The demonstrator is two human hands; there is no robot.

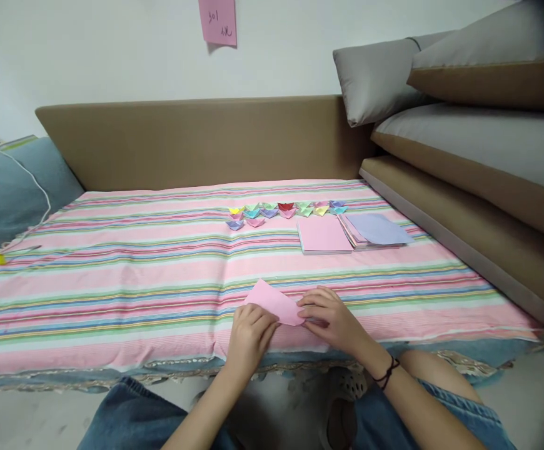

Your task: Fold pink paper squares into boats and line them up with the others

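Observation:
A pink sheet of paper [276, 302] is held between my two hands, just above the striped cloth near its front edge. Its upper left corner points away from me. My left hand [252, 329] is closed on the paper's lower left side, thumb and fingers at the edge. At the right corner, my right hand [331, 317] pinches the paper between thumb and fingertips. Farther back stand several small folded paper boats [286, 209] in various colours, set in rows. To their right lie a stack of pink square paper [324, 235] and a looser pile topped by a blue-violet sheet [379, 229].
A striped cloth [159, 275] covers the seat in front of me. Behind it rises a brown backrest [206, 144]. Grey and brown cushions [478, 144] are piled at right. A white cable [37, 181] runs along the left. A pink note [218, 22] hangs on the wall.

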